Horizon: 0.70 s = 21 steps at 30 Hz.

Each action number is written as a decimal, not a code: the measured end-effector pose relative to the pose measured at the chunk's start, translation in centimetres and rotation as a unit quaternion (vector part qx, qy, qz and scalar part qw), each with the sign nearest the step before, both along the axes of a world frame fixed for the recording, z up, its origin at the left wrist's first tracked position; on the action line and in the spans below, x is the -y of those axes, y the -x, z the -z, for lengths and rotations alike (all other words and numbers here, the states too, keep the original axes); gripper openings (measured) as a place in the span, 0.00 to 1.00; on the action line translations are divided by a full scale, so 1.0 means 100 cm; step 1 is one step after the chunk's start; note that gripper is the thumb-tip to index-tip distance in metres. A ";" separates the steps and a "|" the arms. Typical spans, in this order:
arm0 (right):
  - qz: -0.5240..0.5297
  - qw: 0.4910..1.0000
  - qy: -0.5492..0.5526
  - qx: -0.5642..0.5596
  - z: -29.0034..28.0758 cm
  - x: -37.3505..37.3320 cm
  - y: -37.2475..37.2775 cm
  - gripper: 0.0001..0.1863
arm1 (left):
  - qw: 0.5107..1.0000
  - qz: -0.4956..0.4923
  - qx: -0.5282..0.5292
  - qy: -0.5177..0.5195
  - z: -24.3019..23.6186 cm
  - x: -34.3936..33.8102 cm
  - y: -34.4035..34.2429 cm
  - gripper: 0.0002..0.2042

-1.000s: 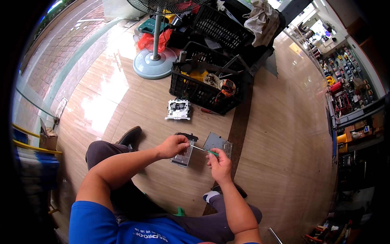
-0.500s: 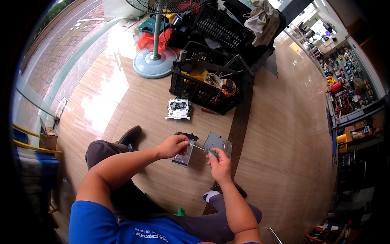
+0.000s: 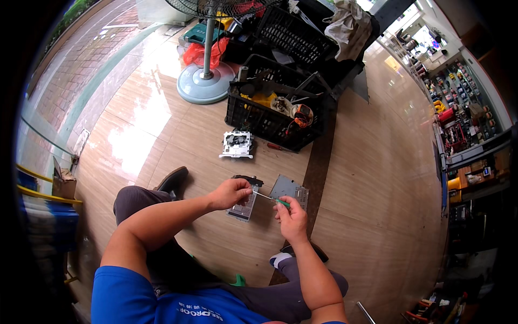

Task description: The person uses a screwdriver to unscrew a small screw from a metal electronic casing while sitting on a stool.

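My right hand (image 3: 292, 218) is closed on the green handle of a screwdriver (image 3: 283, 203), whose thin metal shaft points left. At the tip of that shaft, the fingers of my left hand (image 3: 233, 194) are pinched together; whatever is between them is too small to make out. Below my hands a silver metal device casing (image 3: 242, 209) with a black end piece lies on the floor. A flat grey metal cover (image 3: 286, 187) with slots rests just right of it. Farther off sits a white metal frame (image 3: 236, 144) with dark parts on top.
A black plastic crate (image 3: 270, 120) full of tools and parts stands beyond the white frame. A red-handled screwdriver (image 3: 275, 146) lies at its near side. The round base of a fan (image 3: 205, 89) is to its left. Shelves of goods (image 3: 458, 102) line the right side.
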State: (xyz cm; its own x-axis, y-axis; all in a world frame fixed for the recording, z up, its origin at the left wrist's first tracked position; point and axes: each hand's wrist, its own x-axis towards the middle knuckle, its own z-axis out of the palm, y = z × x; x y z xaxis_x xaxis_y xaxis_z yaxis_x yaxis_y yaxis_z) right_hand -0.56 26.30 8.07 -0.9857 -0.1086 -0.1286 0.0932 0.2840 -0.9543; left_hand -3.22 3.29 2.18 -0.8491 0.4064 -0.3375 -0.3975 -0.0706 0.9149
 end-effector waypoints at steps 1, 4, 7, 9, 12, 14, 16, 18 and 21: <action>-0.001 1.000 -0.002 -0.001 0.000 0.000 0.000 0.08 | 1.000 0.003 -0.001 0.003 -0.001 0.000 0.000 0.08; -0.001 1.000 -0.005 0.001 -0.001 0.001 0.000 0.08 | 1.000 0.002 -0.002 0.006 0.001 0.000 0.000 0.07; -0.004 1.000 -0.006 0.000 0.000 0.000 0.000 0.08 | 1.000 -0.002 -0.015 0.004 0.004 0.000 0.001 0.07; -0.005 1.000 -0.005 0.001 0.000 0.000 0.000 0.08 | 1.000 -0.005 -0.019 0.007 0.006 -0.001 0.001 0.07; -0.006 1.000 -0.007 0.003 0.001 0.000 0.001 0.09 | 0.999 -0.011 -0.024 0.022 0.005 -0.001 0.001 0.08; -0.006 1.000 -0.010 0.005 0.001 0.000 0.001 0.09 | 0.999 -0.013 -0.024 0.033 0.005 0.000 0.002 0.09; -0.004 1.000 -0.005 0.009 0.001 0.001 0.000 0.09 | 1.000 -0.025 -0.006 0.016 0.005 0.000 0.002 0.10; -0.012 1.000 -0.008 0.015 0.002 0.000 0.000 0.10 | 0.999 -0.028 -0.005 0.015 0.003 0.000 0.002 0.10; -0.018 1.000 -0.010 0.020 0.002 -0.001 0.000 0.10 | 0.999 -0.033 -0.004 0.011 0.001 0.000 0.002 0.11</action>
State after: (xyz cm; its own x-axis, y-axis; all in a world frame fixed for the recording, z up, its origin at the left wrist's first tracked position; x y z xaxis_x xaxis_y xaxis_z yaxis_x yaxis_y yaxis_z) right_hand -0.58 26.43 7.91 -0.9753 -0.1410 -0.1698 0.1202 0.3059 -0.9444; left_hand -3.44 3.31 2.10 -0.8766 0.3418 -0.3388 -0.3850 -0.0756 0.9198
